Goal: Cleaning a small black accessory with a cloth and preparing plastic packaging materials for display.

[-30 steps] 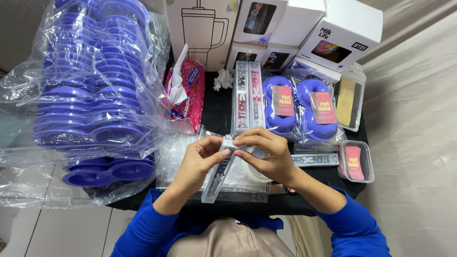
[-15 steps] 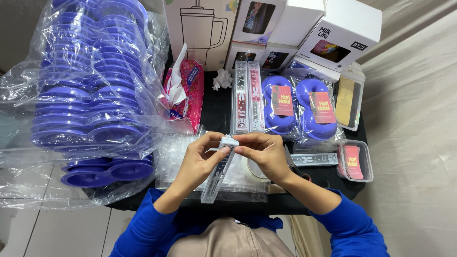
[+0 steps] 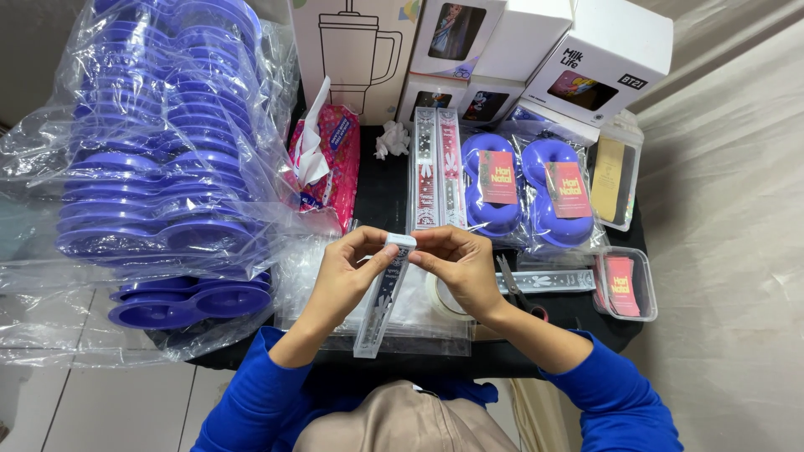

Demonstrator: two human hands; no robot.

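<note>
Clear strip box (image 3: 381,301), top end pinched by left hand (image 3: 347,272) and right hand (image 3: 456,264); risk: loose pinch may drop it.

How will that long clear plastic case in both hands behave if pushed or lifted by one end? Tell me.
The clear plastic case looks stiff: it stays straight though the left hand and right hand grip only its top end. Probably light, since fingertips carry it. Its glossy walls suggest it could slip, and on the black table it would likely slide rather than roll, being flat-sided.
</note>
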